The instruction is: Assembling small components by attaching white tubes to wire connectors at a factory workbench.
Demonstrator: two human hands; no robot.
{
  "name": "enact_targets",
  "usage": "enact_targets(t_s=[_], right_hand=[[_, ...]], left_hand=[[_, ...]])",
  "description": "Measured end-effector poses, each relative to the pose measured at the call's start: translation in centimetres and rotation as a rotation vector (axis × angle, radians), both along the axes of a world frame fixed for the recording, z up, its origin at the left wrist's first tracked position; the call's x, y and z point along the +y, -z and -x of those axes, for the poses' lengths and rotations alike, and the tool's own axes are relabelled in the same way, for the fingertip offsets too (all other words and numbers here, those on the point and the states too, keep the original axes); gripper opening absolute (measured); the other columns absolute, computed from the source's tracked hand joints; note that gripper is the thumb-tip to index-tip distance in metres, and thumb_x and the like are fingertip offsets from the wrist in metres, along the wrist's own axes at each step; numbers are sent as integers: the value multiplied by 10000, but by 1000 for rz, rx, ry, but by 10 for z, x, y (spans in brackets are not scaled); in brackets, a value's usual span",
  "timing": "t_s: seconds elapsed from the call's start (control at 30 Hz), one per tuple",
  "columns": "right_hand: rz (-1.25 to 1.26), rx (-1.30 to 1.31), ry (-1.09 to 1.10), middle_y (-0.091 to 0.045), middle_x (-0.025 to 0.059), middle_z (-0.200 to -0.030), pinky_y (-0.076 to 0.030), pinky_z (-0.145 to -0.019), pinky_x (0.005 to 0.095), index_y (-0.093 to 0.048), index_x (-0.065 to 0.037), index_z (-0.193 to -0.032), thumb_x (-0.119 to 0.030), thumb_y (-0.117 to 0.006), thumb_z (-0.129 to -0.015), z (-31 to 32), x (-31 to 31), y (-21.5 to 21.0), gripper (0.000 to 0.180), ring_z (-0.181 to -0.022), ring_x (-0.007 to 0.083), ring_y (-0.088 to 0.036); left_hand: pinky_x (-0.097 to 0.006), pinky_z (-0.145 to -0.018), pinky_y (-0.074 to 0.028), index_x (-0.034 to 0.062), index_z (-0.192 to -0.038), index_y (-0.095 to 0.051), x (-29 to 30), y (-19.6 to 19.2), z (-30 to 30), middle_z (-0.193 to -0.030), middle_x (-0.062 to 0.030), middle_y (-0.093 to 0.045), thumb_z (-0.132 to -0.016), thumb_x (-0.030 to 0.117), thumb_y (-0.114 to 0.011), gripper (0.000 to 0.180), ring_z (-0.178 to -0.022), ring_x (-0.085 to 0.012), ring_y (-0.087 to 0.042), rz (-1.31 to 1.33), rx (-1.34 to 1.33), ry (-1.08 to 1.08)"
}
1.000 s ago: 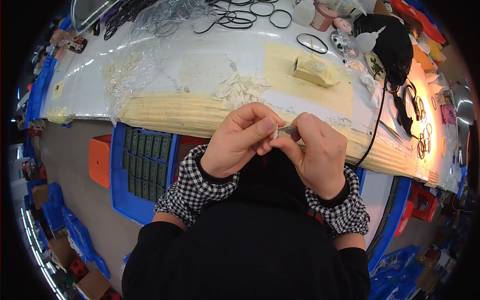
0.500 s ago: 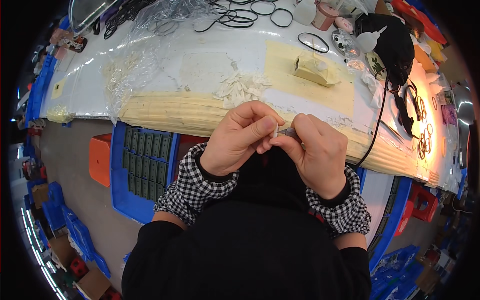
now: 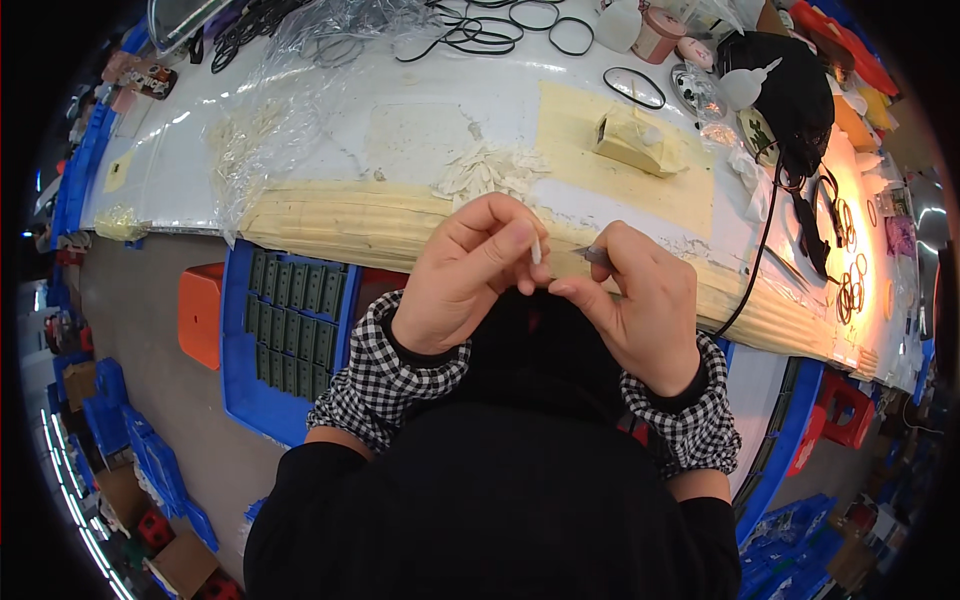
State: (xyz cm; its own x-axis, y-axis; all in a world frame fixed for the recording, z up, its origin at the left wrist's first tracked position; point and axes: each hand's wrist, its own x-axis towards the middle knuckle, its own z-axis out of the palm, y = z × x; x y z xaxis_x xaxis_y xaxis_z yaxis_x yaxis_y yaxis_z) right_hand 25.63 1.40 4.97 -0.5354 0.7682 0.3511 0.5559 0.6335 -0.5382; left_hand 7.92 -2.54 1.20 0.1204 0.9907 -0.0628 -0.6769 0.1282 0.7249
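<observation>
1. Here, left hand (image 3: 465, 275) curled nearly closed, thumb and forefinger pinched on a small white tube piece (image 3: 536, 250) standing upright between the fingertips.
2. Right hand (image 3: 640, 305) likewise curled, fingertips pressed together on a thin grey metal tool (image 3: 592, 254); tool tip aimed toward the white tube piece, just beside it. Contact between tip and piece: cannot tell.
3. Both hands close together, knuckles almost meeting, raised in front of the chest over the near edge of the workbench (image 3: 330, 140).
4. Checked cuffs (image 3: 395, 375) at both wrists, black sleeves behind.
5. Just beyond the left hand, a heap of small white pieces (image 3: 487, 172) on the bench.
6. Beyond the right hand, a cream-coloured block (image 3: 636, 142) on a yellowish mat (image 3: 580, 150).
7. Farther beyond both hands, black rubber rings (image 3: 520, 18) scattered at the far side of the bench.
8. Right of the right hand, a black cable (image 3: 762, 240) trailing over the bench edge.
9. Below and left of the left hand, a blue crate (image 3: 290, 330) of dark parts, with an orange stool (image 3: 200, 312) beside it.
</observation>
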Motion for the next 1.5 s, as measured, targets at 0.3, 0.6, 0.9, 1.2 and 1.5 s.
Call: enact_targets(t_s=[0.3,0.6,0.9,1.2,1.5], right_hand=[[-15,29,47,-556,45,-781,-461,-534,323,-630,-84,-878,-125,-692,-742,17,21,32,155,-617,238,-583],[29,-31,-18,-547,45,-771,-455,-529,329,-599,-77,-831,-163,-681,-768,30,27,34,134,-627,249,-578],[123,200,-18,-561,79,-754,-442,-532,320,-580,-28,-815,-107,-687,-764,25,34,25,143,-618,236,-570],[-9,-15,-30,-567,79,-774,-457,-564,314,-603,-40,-840,-47,-660,-738,25,30,28,117,-642,240,-588],[209,191,-60,-551,96,-760,-440,-547,321,-571,-15,-836,-44,-635,-769,24,30,21,97,-629,241,-560]], left_hand=[[-213,-702,-513,14,-1024,-537,0,-1,40,-923,-74,-614,-958,175,-483,182,-829,-123,-609,119,-106,-276],[-213,-663,-471,4,-1036,-546,-4,-2,40,-912,-51,-593,-952,168,-484,195,-792,-104,-566,132,-35,-282],[-181,-616,-424,-10,-1057,-563,2,-8,12,-914,-39,-598,-939,105,-511,173,-756,-57,-527,108,292,-141],[-163,-475,-287,0,-1024,-577,1,-7,18,-642,48,-455,-936,130,-529,164,-552,-12,-381,72,228,-251],[-156,-500,-326,-18,-1101,-585,1,-12,12,-753,6,-548,-920,102,-550,220,-616,-15,-429,92,382,-231]])
